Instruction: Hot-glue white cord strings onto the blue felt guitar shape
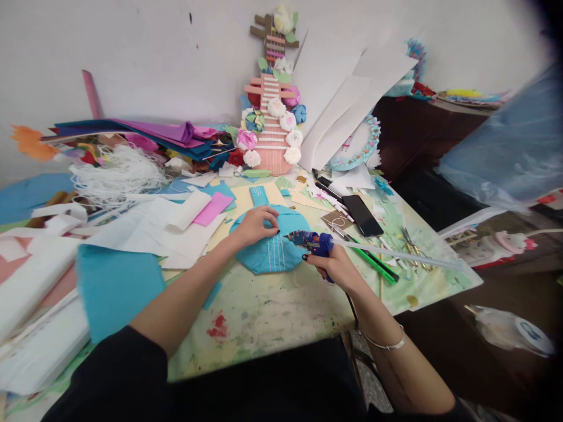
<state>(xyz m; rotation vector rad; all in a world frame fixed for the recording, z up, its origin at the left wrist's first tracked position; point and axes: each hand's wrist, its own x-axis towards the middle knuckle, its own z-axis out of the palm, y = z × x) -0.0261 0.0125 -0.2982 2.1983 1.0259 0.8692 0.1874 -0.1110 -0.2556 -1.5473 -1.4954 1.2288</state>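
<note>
A blue paper-covered instrument shape (255,255), with a round body and a short neck, lies flat on the table. White strings run down its middle. Over its upper part is my left hand (258,225), thumb and forefinger pinched together by the strings; what they hold, if anything, is too small to make out. My right hand (338,268) grips a blue hot glue gun (324,242) by its handle. Its dark nozzle points left, just short of my left fingertips, above the blue body. A long clear glue stick (396,254) sticks out of its back.
A pink paper guitar (275,146) with paper flowers leans on the wall. White string (118,173) and paper sheets (145,225) crowd the left. At right lie a phone (362,215), a green cutter (373,264) and scissors (413,249), near the table's edge.
</note>
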